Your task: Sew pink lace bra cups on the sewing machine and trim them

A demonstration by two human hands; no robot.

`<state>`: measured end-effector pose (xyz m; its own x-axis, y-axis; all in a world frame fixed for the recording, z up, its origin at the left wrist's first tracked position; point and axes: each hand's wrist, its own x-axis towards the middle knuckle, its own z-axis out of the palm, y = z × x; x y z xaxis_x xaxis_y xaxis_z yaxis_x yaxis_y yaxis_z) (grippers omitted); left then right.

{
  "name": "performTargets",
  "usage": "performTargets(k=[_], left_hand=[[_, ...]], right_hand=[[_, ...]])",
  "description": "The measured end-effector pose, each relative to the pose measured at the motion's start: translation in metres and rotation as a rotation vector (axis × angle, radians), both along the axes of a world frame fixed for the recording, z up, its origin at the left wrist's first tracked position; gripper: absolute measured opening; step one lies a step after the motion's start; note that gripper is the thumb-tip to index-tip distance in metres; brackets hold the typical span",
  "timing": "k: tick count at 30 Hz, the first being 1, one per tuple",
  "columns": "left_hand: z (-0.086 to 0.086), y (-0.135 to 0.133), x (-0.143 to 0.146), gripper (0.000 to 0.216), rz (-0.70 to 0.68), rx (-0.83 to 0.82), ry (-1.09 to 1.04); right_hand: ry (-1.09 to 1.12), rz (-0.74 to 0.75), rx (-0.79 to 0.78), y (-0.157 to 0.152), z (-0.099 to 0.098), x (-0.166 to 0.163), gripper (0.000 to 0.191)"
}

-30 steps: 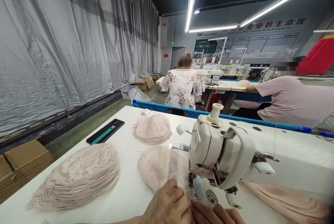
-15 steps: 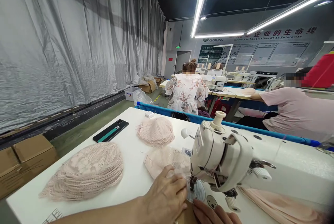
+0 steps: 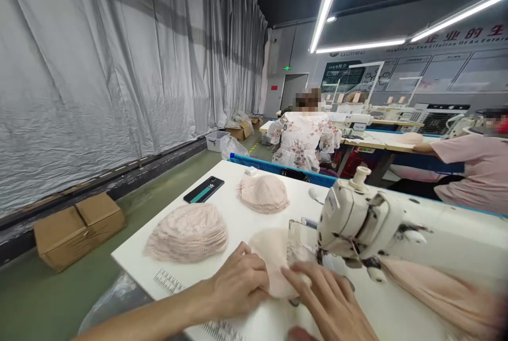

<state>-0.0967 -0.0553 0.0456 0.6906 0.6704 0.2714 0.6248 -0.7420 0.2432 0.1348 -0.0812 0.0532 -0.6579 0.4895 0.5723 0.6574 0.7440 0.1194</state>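
A pale pink fabric cup (image 3: pixel 272 251) with lace along its right side lies on the white sewing table, left of the sewing machine (image 3: pixel 349 224). My left hand (image 3: pixel 244 280) is closed with curled fingers on the cup's near left edge. Over its near right part, my right hand (image 3: pixel 331 298) is stretched out, fingers apart and somewhat blurred, the fingertips touching the fabric. Left of my hands lies a stack of pink lace cups (image 3: pixel 188 232). Behind the held piece sits a smaller stack of pink cups (image 3: pixel 264 194). The needle area is partly hidden.
A phone (image 3: pixel 204 190) lies near the table's far left edge. Smooth pink fabric (image 3: pixel 432 293) rests under the machine arm at right. A cardboard box (image 3: pixel 77 230) stands on the floor at left. Two co-workers sit ahead, one in a floral top (image 3: pixel 304 142).
The view has swung left. My hands have moved away from the needle, with the cup now left of the machine. My right hand has come up over the fabric and spread its fingers.
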Motion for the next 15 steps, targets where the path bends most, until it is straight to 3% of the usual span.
performTargets(k=[2, 4, 7, 10, 12, 15], left_hand=[[0.005, -0.028, -0.001, 0.014, -0.034, -0.214, -0.099], [0.010, -0.054, -0.007, 0.015, 0.005, -0.567, -0.284], [0.008, -0.090, -0.015, 0.024, 0.085, -1.129, -0.548], [-0.005, -0.120, -0.014, 0.039, 0.022, -1.392, -0.616], [-0.018, -0.135, -0.008, 0.045, -0.015, -1.467, -0.646], [-0.033, -0.152, 0.001, 0.054, 0.006, -1.575, -0.705]], right_hand=[[0.067, 0.011, -0.245, -0.010, 0.005, -0.010, 0.043], [0.104, 0.027, -0.598, -0.028, 0.008, -0.014, 0.027], [0.165, -0.064, -1.206, -0.061, 0.016, -0.014, 0.012], [0.354, -0.019, -1.695, -0.093, 0.021, -0.009, 0.012], [0.424, 0.032, -1.783, -0.111, 0.021, -0.004, 0.013], [0.412, -0.008, -1.725, -0.134, 0.014, 0.005, 0.008]])
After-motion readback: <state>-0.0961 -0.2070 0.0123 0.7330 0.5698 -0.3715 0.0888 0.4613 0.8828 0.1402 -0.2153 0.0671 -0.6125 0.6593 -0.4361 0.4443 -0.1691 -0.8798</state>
